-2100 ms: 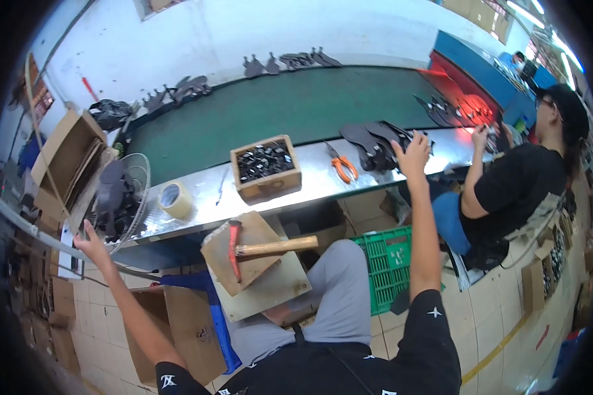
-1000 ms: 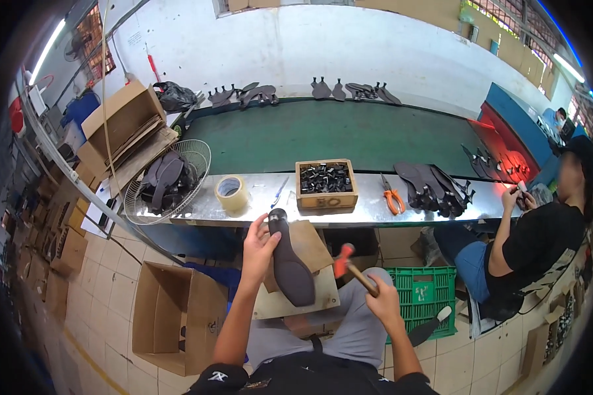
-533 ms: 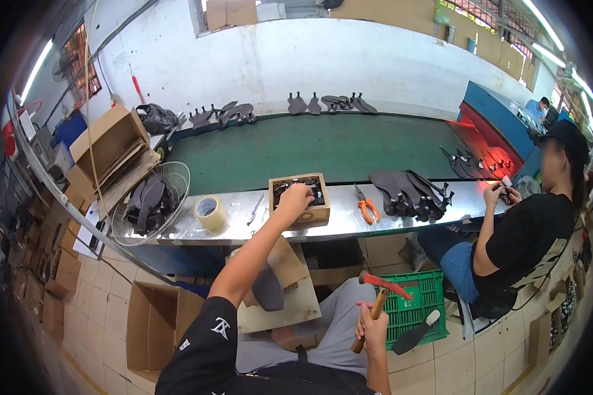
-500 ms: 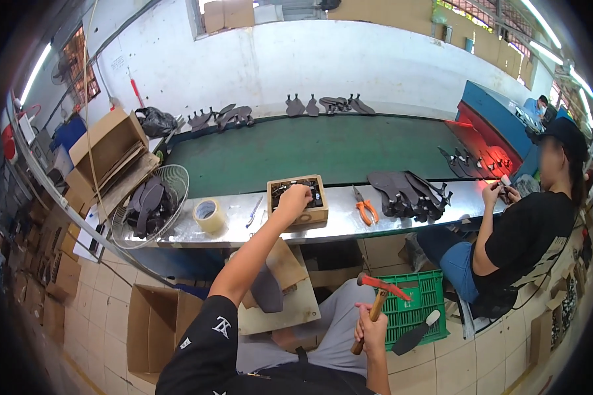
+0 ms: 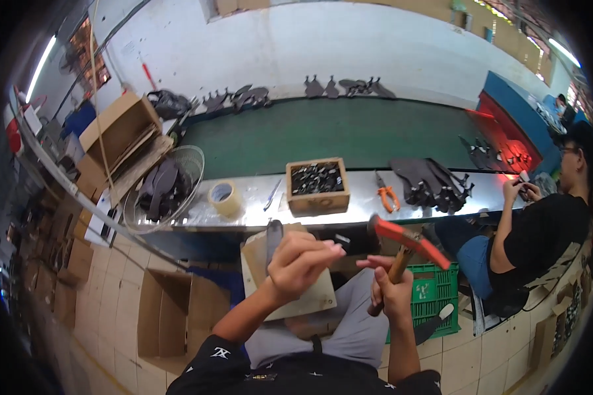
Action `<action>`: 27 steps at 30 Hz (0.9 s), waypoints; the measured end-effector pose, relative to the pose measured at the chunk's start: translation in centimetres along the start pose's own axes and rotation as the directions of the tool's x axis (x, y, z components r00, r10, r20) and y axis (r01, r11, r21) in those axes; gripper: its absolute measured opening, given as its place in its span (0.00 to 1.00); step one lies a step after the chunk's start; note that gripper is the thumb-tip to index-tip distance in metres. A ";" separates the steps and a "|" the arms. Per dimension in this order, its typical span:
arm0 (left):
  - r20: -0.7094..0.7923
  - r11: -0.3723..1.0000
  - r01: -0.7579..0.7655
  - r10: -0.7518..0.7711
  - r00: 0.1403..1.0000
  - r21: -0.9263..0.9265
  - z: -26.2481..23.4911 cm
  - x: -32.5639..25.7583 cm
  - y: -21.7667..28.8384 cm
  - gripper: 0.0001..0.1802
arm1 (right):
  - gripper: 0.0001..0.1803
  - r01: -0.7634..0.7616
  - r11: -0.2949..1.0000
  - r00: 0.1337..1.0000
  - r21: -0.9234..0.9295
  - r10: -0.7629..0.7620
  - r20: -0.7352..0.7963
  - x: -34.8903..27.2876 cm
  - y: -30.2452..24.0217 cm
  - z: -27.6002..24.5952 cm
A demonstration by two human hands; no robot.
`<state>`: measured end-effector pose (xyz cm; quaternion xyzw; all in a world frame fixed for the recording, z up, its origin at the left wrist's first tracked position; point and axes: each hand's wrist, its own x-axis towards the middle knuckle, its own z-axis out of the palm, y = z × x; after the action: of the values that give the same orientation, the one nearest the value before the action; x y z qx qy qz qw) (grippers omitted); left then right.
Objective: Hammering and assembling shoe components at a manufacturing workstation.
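My left hand [image 5: 303, 263] is raised over my lap, its fingertips pinched on a small black piece [image 5: 341, 241] with a pale mark. My right hand [image 5: 394, 289], just beside it, grips the wooden handle of a hammer [image 5: 412, 242] with a red head, its forefinger stretched toward the left hand. Partly hidden behind my left hand, a dark shoe sole [image 5: 274, 238] lies on a pale board [image 5: 319, 296] at my knees. Beyond both hands, a wooden box [image 5: 318, 203] of small black pieces stands on the metal bench edge.
Orange-handled pliers [image 5: 387, 196], stacked dark soles [image 5: 428, 184] and a tape roll [image 5: 225, 199] lie along the bench by a green conveyor belt [image 5: 310, 131]. A wire basket [image 5: 194, 158] sits left, a green crate [image 5: 441, 289] right. A co-worker [image 5: 540, 217] sits at the right.
My left hand has come out of the wooden box toward me with a small black piece. The hammer in my right hand has risen toward the left hand. The view has shifted.
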<state>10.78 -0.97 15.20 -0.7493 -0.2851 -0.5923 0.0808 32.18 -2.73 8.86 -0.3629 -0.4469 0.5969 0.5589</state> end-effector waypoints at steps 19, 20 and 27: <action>-0.226 0.680 0.698 -0.660 0.716 0.226 -3.8 -15.0 -14.3 0.28 | 0.10 -0.045 0.979 0.945 -0.198 0.106 0.311 7.5 4.5 11.0; -0.060 0.657 0.720 -0.728 0.683 0.223 -3.8 -15.3 -15.1 0.27 | 0.11 -0.035 0.970 0.939 -0.240 0.114 0.323 8.5 5.3 11.1; 0.104 0.705 0.649 -0.696 0.710 0.285 -4.4 -15.2 -12.8 0.17 | 0.13 0.056 0.887 0.936 -0.458 0.113 0.334 12.0 9.1 11.4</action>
<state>-1.70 2.56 -0.51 -0.6346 -0.6120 -0.4638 -0.0866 17.05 7.98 4.93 -0.3792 -0.6625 0.5371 0.3589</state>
